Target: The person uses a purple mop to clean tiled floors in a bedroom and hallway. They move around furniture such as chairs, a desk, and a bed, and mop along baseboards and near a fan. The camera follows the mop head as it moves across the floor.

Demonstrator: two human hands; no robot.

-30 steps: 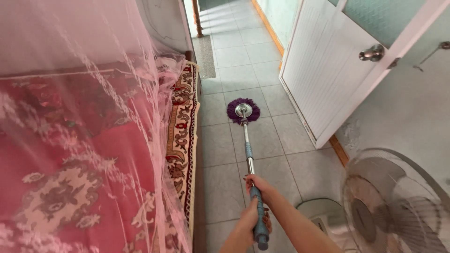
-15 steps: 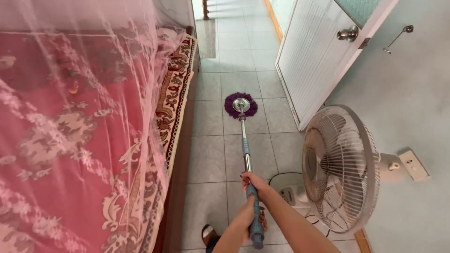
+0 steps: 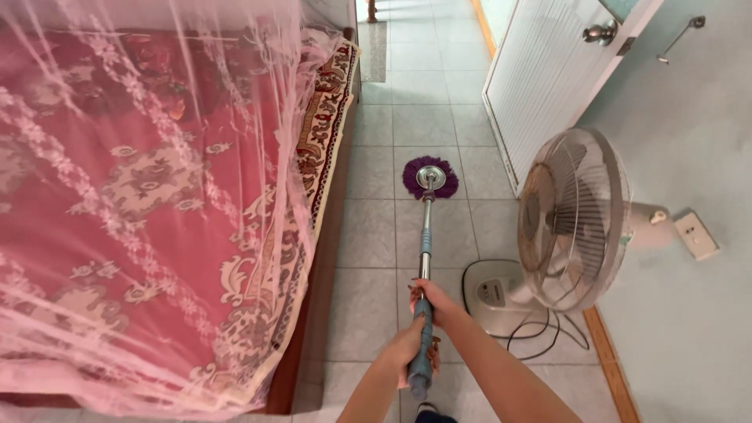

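Observation:
A long mop with a metal shaft and blue grip (image 3: 424, 258) points away from me across the grey tiled floor (image 3: 368, 235). Its round purple mop head (image 3: 429, 177) lies flat on a tile between the bed and the white door. My right hand (image 3: 432, 302) grips the shaft higher up. My left hand (image 3: 413, 352) wraps the blue end of the handle just below it.
A bed with a red patterned cover (image 3: 157, 204) under a pink lace net (image 3: 94, 110) fills the left. A standing fan (image 3: 576, 223) with its base (image 3: 493, 296) and cable stands at the right by the wall. The white door (image 3: 548, 74) is beyond it.
The view has drawn back along the bed, so more of the bed and the fan's base show. The mop head has come back with me, still lying between bed and door. Both hands keep their grip.

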